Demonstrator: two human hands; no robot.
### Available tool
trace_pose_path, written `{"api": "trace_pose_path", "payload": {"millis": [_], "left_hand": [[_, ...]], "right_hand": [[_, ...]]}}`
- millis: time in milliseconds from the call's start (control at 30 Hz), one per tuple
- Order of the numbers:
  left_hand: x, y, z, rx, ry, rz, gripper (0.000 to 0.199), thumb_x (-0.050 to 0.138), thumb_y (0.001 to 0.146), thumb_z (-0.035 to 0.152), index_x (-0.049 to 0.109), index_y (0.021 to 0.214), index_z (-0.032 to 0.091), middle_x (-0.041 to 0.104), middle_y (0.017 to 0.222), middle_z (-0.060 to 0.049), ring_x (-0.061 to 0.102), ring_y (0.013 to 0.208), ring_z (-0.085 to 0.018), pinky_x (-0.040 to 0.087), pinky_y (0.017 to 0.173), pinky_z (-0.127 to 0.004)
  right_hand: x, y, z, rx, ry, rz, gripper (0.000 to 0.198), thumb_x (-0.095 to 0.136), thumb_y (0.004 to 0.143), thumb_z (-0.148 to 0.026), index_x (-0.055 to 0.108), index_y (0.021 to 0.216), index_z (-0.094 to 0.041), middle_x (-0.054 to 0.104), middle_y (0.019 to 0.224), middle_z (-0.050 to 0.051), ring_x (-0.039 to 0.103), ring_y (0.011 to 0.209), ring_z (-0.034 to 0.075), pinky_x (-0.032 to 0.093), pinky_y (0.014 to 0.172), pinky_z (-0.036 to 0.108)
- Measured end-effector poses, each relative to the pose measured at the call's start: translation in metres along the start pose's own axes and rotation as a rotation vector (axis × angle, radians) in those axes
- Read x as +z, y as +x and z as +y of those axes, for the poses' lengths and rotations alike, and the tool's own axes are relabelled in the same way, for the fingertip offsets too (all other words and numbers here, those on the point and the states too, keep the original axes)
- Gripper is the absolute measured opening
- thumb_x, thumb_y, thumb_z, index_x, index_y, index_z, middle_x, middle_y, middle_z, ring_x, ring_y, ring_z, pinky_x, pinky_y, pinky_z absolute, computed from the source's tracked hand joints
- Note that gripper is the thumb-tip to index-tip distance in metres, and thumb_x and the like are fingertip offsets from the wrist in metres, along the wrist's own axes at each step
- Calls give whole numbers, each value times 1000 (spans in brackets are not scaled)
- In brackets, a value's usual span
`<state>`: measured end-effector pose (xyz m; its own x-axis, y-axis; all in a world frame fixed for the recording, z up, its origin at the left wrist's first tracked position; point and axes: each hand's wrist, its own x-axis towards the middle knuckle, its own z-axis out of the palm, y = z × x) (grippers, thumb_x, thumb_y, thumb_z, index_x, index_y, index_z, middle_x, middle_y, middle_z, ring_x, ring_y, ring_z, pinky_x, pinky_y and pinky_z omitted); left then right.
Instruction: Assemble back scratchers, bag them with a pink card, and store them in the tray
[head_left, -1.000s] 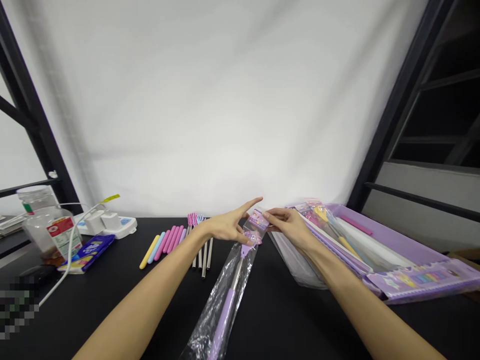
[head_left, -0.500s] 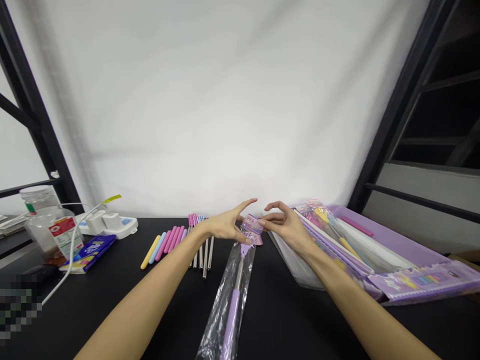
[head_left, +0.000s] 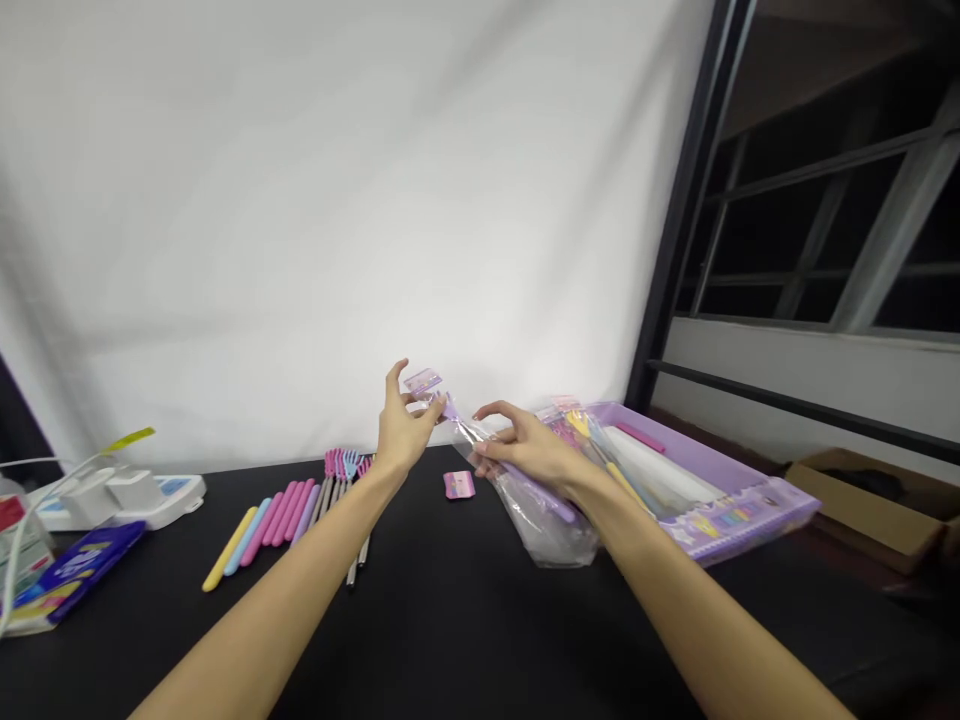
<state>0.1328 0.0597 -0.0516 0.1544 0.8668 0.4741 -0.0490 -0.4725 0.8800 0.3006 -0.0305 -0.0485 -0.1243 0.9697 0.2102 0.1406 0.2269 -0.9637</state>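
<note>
A bagged back scratcher (head_left: 544, 492) with a purple grip, metal rod and purple claw head is held slantwise above the table. My left hand (head_left: 405, 428) pinches at its claw end, index finger raised. My right hand (head_left: 529, 448) is closed round the rod and bag further down. The clear plastic bag (head_left: 551, 540) hangs crumpled below my right hand. At its top, by my left fingers, is a printed header card (head_left: 422, 380). Below, on the table, lies a small pink card (head_left: 459, 485).
To the left lie several coloured grips (head_left: 279, 515) in a row and metal rods with claw heads (head_left: 346, 465). A purple tray (head_left: 622, 412) of bagged items stands right. Far left are a power strip (head_left: 161, 500) and a blue packet (head_left: 90, 565); far right, a cardboard box (head_left: 862, 510).
The bagged back scratcher has been lifted from the table and turned, its grip now towards the right. My right hand has moved from the card to the rod. The view has swung right.
</note>
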Motion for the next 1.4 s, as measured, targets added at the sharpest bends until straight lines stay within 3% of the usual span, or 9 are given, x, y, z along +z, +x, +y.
{"api": "trace_pose_path", "payload": {"millis": [100, 267, 467, 567, 667, 867, 1033, 1200, 1400], "left_hand": [[25, -1, -3, -25, 110, -122, 71, 59, 89, 42, 18, 146, 31, 53, 120, -11, 67, 79, -13, 57, 75, -31], [56, -24, -7, 62, 318, -484, 59, 57, 87, 34, 33, 141, 26, 47, 127, -12, 66, 77, -14, 54, 78, -33], [73, -48, -10, 104, 342, -697, 59, 56, 86, 33, 35, 142, 28, 45, 128, -12, 64, 82, -16, 54, 80, -35], [72, -51, -11, 118, 345, -737, 59, 56, 86, 32, 36, 142, 29, 46, 128, -11, 64, 83, -17, 54, 81, -36], [65, -50, -12, 139, 351, -738, 59, 56, 85, 30, 37, 141, 28, 46, 129, -12, 64, 83, -17, 54, 82, -36], [32, -31, -1, 195, 479, -724, 43, 52, 86, 31, 52, 129, 21, 60, 113, -9, 65, 80, -16, 52, 76, -29], [-26, -3, 19, 73, 845, -728, 29, 50, 85, 29, 66, 107, 19, 70, 83, -5, 65, 70, -16, 47, 65, -24], [-86, 9, 24, -210, 1116, -712, 23, 57, 72, 17, 71, 91, 17, 71, 74, -6, 65, 66, -17, 45, 59, -22], [-120, 10, 13, -400, 1188, -678, 19, 59, 62, 10, 70, 78, 16, 66, 56, -4, 64, 60, -18, 48, 58, -25]], "right_hand": [[-54, 4, -2, 56, -157, 221, 37, 71, 74, -20, 53, 108, -18, 74, 76, 5, 71, 68, 20, 56, 64, 30], [-145, -1, 10, 148, -379, 636, 21, 73, 69, -19, 60, 86, -14, 65, 57, 2, 62, 52, 15, 49, 51, 25], [-160, -25, 52, 254, -657, 704, 16, 74, 65, -28, 63, 63, -16, 61, 53, 2, 60, 51, 17, 45, 49, 27], [-152, -38, 64, 257, -830, 714, 10, 70, 69, -27, 65, 67, -18, 68, 67, 7, 64, 67, 23, 47, 60, 30], [-144, -47, 62, 241, -962, 733, 23, 64, 75, -23, 67, 97, -16, 70, 92, 14, 64, 88, 30, 46, 77, 38], [-108, -36, 23, 107, -1283, 680, 28, 59, 80, -27, 65, 106, -17, 65, 108, 17, 58, 105, 35, 42, 86, 43], [-41, -2, -11, -85, -931, 311, 21, 63, 80, -33, 63, 98, -22, 72, 87, 6, 66, 80, 22, 46, 71, 29], [34, 37, -11, 45, -805, 10, 9, 68, 73, -21, 63, 81, -22, 70, 65, 1, 66, 62, 19, 45, 59, 28], [112, 75, 33, 236, -618, -164, 18, 64, 70, -13, 48, 71, -21, 64, 52, 1, 67, 52, 19, 51, 46, 25]]}}
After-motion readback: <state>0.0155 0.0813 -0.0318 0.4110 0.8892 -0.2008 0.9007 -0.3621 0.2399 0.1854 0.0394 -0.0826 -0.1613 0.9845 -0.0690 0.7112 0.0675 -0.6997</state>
